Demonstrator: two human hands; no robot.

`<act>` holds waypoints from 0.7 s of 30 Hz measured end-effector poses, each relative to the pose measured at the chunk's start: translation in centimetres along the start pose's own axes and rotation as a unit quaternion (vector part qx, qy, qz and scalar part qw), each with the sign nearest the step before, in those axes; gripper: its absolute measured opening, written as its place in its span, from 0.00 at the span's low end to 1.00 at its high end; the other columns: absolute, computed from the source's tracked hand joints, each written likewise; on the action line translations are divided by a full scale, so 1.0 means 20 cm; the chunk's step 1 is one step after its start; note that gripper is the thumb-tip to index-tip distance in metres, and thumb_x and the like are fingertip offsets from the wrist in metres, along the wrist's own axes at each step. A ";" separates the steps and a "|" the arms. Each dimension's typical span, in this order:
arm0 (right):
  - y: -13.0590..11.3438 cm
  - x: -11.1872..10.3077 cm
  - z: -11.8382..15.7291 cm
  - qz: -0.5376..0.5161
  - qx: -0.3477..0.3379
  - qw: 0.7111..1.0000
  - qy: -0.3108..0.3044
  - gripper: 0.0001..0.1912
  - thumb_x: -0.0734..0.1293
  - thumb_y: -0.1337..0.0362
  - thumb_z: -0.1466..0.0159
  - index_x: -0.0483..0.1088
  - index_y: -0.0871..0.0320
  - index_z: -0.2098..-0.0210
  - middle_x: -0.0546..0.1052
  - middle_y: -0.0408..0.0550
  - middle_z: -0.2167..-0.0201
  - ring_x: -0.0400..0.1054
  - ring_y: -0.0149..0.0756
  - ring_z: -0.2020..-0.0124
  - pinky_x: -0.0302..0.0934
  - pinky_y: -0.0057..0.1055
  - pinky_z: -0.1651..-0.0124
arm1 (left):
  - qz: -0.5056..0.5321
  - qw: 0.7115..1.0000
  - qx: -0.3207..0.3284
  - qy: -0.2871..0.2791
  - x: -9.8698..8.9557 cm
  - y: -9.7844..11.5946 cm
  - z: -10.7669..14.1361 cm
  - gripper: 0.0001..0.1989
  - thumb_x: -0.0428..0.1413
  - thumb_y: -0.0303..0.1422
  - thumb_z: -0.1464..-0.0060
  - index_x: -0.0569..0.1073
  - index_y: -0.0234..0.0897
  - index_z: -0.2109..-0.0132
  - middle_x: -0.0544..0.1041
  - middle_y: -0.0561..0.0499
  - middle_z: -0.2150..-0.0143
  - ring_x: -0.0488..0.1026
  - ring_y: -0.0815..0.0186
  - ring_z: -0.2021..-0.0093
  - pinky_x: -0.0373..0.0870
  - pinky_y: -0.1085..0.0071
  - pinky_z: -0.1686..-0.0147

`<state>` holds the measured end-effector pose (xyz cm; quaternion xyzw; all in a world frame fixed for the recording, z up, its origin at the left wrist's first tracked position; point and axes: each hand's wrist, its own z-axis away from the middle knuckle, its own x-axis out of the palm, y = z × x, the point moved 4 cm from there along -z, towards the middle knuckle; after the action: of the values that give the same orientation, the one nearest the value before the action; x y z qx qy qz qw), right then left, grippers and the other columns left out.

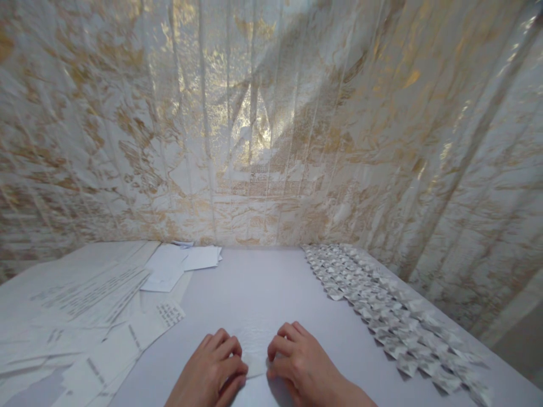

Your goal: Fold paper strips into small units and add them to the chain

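Note:
A small piece of white paper (255, 368) lies low on the white table between my two hands, hard to tell from the tabletop. My left hand (214, 362) is closed at the paper's left side, thumb and fingertips pinched on it. At its right side my right hand (300, 362) is curled the same way, fingertips pressed together on the edge. The fingertips cover both ends of the paper; a thin edge line shows between them.
Printed paper sheets (97, 294) spread over the table's left side. Blank white slips (203, 258) lie at the back left. Rows of small folded paper pieces (373, 311) run along the right edge. A patterned curtain (263, 141) hangs behind the white table (254, 282).

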<state>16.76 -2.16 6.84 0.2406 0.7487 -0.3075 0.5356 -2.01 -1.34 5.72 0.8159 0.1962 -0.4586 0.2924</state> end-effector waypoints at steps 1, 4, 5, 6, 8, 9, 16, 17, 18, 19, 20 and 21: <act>0.01 -0.02 0.01 -0.011 0.014 1.000 -0.003 0.12 0.71 0.76 0.46 0.78 0.52 0.68 0.81 0.40 0.61 0.67 0.40 0.57 0.54 0.37 0.56 | -0.005 1.000 0.003 0.003 0.00 0.01 0.00 0.08 0.61 0.24 0.42 0.76 0.43 0.65 0.77 0.55 0.63 0.70 0.61 0.60 0.62 0.65 0.60; 0.02 -0.06 0.02 -0.041 0.049 0.998 0.012 0.17 0.67 0.80 0.46 0.79 0.51 0.68 0.81 0.41 0.60 0.68 0.40 0.56 0.55 0.37 0.54 | -0.024 0.999 0.015 0.015 -0.01 0.01 0.00 0.08 0.61 0.24 0.42 0.75 0.44 0.65 0.77 0.55 0.63 0.70 0.61 0.60 0.61 0.65 0.61; 0.02 -0.07 0.02 -0.048 0.053 0.997 0.022 0.19 0.66 0.80 0.46 0.79 0.51 0.66 0.81 0.42 0.60 0.68 0.40 0.56 0.56 0.37 0.54 | -0.035 0.999 0.024 0.016 -0.01 0.01 0.00 0.08 0.61 0.24 0.42 0.75 0.44 0.65 0.78 0.56 0.63 0.70 0.62 0.61 0.61 0.65 0.61; 0.01 -0.08 0.02 -0.053 0.051 0.997 0.031 0.20 0.66 0.80 0.46 0.79 0.51 0.63 0.80 0.44 0.60 0.68 0.40 0.57 0.57 0.36 0.54 | -0.048 0.998 0.038 0.013 0.00 0.00 0.00 0.08 0.61 0.25 0.41 0.75 0.44 0.64 0.78 0.56 0.63 0.70 0.62 0.61 0.61 0.65 0.61; -0.01 -0.06 0.00 -0.045 0.040 0.997 0.043 0.20 0.66 0.79 0.45 0.78 0.53 0.57 0.80 0.46 0.61 0.69 0.40 0.59 0.59 0.34 0.56 | -0.086 0.994 0.071 0.018 0.01 -0.01 0.00 0.08 0.61 0.24 0.41 0.74 0.44 0.64 0.78 0.57 0.64 0.70 0.62 0.63 0.61 0.65 0.61; -0.02 -0.04 -0.02 -0.031 0.032 0.998 0.045 0.19 0.66 0.77 0.43 0.78 0.55 0.56 0.80 0.47 0.62 0.69 0.39 0.60 0.59 0.34 0.57 | -0.109 0.990 0.090 0.027 0.01 -0.01 0.00 0.08 0.60 0.23 0.41 0.73 0.43 0.64 0.78 0.57 0.65 0.70 0.62 0.64 0.60 0.64 0.61; -0.05 0.15 -0.11 0.100 -0.005 0.993 0.058 0.07 0.69 0.64 0.35 0.73 0.55 0.71 0.77 0.46 0.70 0.70 0.38 0.68 0.59 0.32 0.66 | -0.196 0.959 0.169 0.117 0.03 0.02 0.01 0.16 0.47 0.18 0.38 0.72 0.40 0.66 0.76 0.54 0.68 0.71 0.60 0.63 0.59 0.60 0.49; -0.05 0.17 -0.11 0.105 -0.007 0.993 0.059 0.08 0.69 0.63 0.35 0.73 0.55 0.71 0.77 0.46 0.70 0.70 0.38 0.69 0.59 0.32 0.67 | -0.194 0.955 0.178 0.134 0.03 0.03 0.01 0.17 0.46 0.18 0.37 0.71 0.41 0.67 0.75 0.54 0.70 0.71 0.60 0.63 0.59 0.60 0.49; -0.05 0.18 -0.11 0.108 -0.007 0.992 0.059 0.08 0.69 0.62 0.35 0.73 0.56 0.71 0.77 0.46 0.70 0.70 0.38 0.69 0.59 0.32 0.68 | -0.189 0.953 0.186 0.146 0.02 0.04 0.01 0.17 0.45 0.18 0.36 0.71 0.41 0.67 0.75 0.54 0.70 0.71 0.60 0.64 0.60 0.60 0.49; -0.05 0.18 -0.10 0.110 -0.007 0.992 0.055 0.07 0.69 0.62 0.35 0.73 0.56 0.70 0.77 0.46 0.71 0.70 0.38 0.70 0.58 0.32 0.69 | -0.186 0.955 0.186 0.138 0.02 0.05 0.00 0.17 0.45 0.19 0.36 0.71 0.41 0.67 0.75 0.54 0.70 0.72 0.60 0.63 0.60 0.60 0.49; -0.05 0.18 -0.10 0.112 -0.006 0.992 0.049 0.07 0.70 0.62 0.35 0.73 0.56 0.70 0.78 0.46 0.71 0.71 0.38 0.70 0.58 0.32 0.70 | -0.182 0.958 0.183 0.123 0.02 0.06 -0.01 0.16 0.45 0.20 0.35 0.72 0.41 0.66 0.76 0.54 0.69 0.72 0.61 0.63 0.60 0.60 0.49; -0.05 0.17 -0.10 0.115 -0.002 0.993 0.038 0.06 0.70 0.62 0.36 0.74 0.56 0.69 0.78 0.47 0.71 0.71 0.38 0.70 0.58 0.32 0.71 | -0.180 0.962 0.177 0.108 0.01 0.07 -0.02 0.15 0.46 0.21 0.34 0.72 0.41 0.65 0.77 0.54 0.68 0.73 0.61 0.63 0.60 0.60 0.49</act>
<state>13.71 -1.30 4.28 0.3357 0.7366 -0.2330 0.5390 -0.89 -2.17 6.04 0.8507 0.2857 -0.4400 0.0333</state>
